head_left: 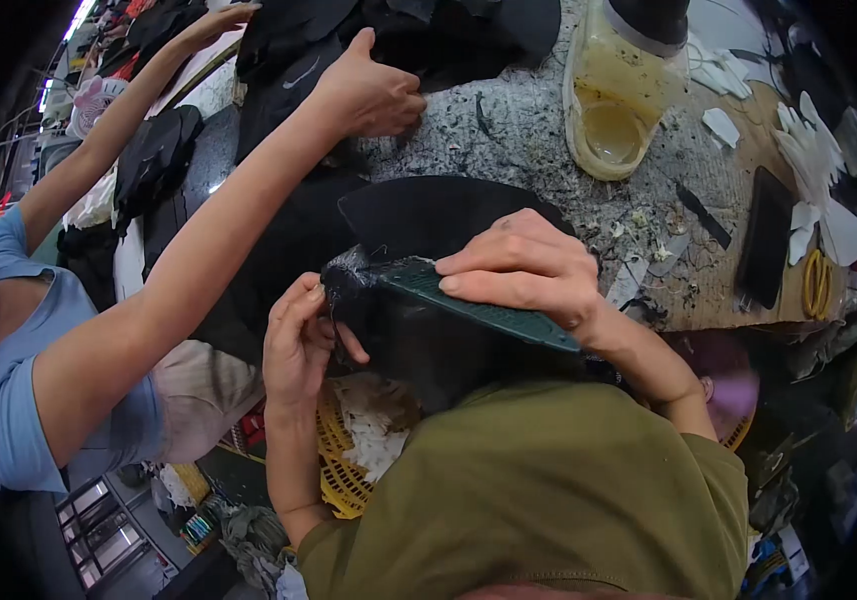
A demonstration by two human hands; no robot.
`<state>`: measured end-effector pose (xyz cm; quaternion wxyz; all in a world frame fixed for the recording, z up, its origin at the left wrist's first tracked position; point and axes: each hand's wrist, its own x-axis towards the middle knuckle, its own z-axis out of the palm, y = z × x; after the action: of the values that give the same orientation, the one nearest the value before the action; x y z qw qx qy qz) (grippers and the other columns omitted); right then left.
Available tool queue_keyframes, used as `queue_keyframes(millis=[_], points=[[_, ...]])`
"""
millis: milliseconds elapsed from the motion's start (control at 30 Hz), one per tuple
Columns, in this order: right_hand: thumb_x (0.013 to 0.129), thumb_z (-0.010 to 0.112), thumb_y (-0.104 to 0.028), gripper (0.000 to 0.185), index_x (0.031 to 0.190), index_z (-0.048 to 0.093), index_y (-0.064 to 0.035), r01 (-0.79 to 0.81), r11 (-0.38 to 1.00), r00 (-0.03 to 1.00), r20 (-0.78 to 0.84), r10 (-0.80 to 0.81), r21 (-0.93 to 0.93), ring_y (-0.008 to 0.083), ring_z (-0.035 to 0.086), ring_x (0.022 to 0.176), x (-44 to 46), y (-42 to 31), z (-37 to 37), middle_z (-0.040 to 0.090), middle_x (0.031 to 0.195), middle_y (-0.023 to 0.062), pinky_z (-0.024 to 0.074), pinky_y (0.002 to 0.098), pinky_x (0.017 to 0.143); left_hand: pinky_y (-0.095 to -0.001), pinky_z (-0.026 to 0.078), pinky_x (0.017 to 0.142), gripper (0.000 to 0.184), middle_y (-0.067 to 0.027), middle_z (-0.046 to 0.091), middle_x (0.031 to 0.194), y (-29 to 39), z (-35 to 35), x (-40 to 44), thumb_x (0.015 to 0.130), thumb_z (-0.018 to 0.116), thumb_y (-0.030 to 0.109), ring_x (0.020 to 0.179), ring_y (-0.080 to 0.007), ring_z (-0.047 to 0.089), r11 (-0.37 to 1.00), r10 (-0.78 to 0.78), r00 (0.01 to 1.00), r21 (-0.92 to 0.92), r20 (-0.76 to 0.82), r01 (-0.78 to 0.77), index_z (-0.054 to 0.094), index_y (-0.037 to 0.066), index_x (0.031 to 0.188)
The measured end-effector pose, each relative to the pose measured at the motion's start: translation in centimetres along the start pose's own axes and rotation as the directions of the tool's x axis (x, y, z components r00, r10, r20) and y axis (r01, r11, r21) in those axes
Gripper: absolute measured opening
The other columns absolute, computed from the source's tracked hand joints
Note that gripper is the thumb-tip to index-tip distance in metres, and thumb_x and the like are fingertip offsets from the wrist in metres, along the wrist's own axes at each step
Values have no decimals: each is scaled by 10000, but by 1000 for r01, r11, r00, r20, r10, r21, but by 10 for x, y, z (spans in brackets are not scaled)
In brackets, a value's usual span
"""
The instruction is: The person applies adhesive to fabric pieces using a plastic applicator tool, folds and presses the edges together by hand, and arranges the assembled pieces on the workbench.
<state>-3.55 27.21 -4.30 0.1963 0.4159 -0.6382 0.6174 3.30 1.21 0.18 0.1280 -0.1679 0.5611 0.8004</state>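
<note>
Between my two hands is a dark green, flat, long tool (479, 305), slanting down to the right. My right hand (534, 265) is wrapped over its upper edge and grips it. The tool's left end meets a whitish, frayed spot on a piece of black fabric (349, 280). My left hand (299, 335) pinches that fabric's edge at the left, its lower fingers partly hidden. A larger black fabric piece (439, 215) lies behind, on the table's near edge.
A co-worker in a blue shirt (99, 370) reaches over black garments (299, 75) at the left. On the worn table (509, 130) are a glue container (614, 110), a phone (767, 235), yellow-handled scissors (817, 285) and white gloves (809, 145). A yellow basket (334, 450) stands below.
</note>
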Motion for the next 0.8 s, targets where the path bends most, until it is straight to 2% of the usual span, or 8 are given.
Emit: queue_keyframes(millis=[200, 333, 433, 533, 567, 633, 733, 800], points=[[797, 627, -134, 220, 989, 699, -51, 146, 978, 972, 204, -115, -148, 197, 656, 809, -8, 2, 13, 692, 980, 76, 480, 332, 808, -299, 548, 416, 176, -108, 638, 909, -1, 2, 0, 961, 411, 167, 533, -210, 620, 999, -15, 1000, -36, 27, 16, 497, 15, 938], [766, 626, -90, 229, 990, 671, -72, 42, 989, 964, 266, -2, -144, 196, 631, 838, -13, -9, -7, 663, 935, 38, 477, 350, 839, -308, 539, 407, 194, -128, 642, 933, -4, 0, -1, 968, 382, 183, 531, -223, 617, 997, -2, 999, -80, 40, 6, 481, 17, 960], [802, 666, -19, 192, 993, 663, -22, -79, 996, 995, -67, 76, -44, 237, 635, 769, -17, 1, -20, 675, 912, 88, 485, 358, 810, -327, 548, 447, 182, -143, 649, 959, -9, -5, 1, 966, 386, 176, 532, -233, 615, 997, 76, 997, -11, 17, -76, 484, 24, 981], [890, 648, -40, 160, 1044, 640, 2, -452, 878, 815, -327, 478, 158, 141, 601, 819, -26, -4, -29, 662, 934, 56, 470, 273, 763, -361, 581, 593, 253, -159, 655, 1003, -7, 5, 0, 963, 390, 166, 640, -250, 660, 966, 59, 965, -258, 254, 9, 474, 3, 1137], [923, 620, -57, 168, 1077, 629, 10, -500, 817, 723, -380, 576, 286, 104, 577, 853, -35, -2, -33, 647, 959, 38, 457, 242, 772, -368, 574, 691, 317, -171, 654, 1014, -5, 30, -3, 960, 393, 159, 728, -264, 674, 962, 125, 988, -253, 89, -99, 427, 0, 1233], [920, 621, -59, 167, 1069, 636, 16, -441, 850, 755, -393, 524, 288, 112, 584, 853, -29, -3, -40, 651, 960, 50, 463, 249, 780, -391, 499, 948, 582, -231, 605, 1165, -7, 48, -2, 946, 422, 133, 1044, -301, 639, 920, 267, 963, -287, -39, -267, 193, 14, 1468], [921, 603, -50, 147, 1041, 648, 23, -311, 926, 878, -309, 366, 212, 132, 599, 857, -9, -5, -48, 664, 961, 86, 471, 266, 786, -391, 448, 1014, 690, -266, 515, 1300, -14, 85, 3, 922, 459, 81, 1170, -299, 566, 819, 491, 864, -281, -109, -500, 93, 43, 1506], [856, 639, 11, 151, 1006, 656, 12, -205, 958, 975, -43, 218, 201, 196, 637, 813, 15, -7, -45, 678, 906, 107, 485, 302, 734, -386, 400, 1058, 786, -272, 432, 1392, -21, 88, 5, 893, 459, -9, 1244, -280, 505, 800, 524, 851, -328, -23, -502, -7, 66, 1520]])
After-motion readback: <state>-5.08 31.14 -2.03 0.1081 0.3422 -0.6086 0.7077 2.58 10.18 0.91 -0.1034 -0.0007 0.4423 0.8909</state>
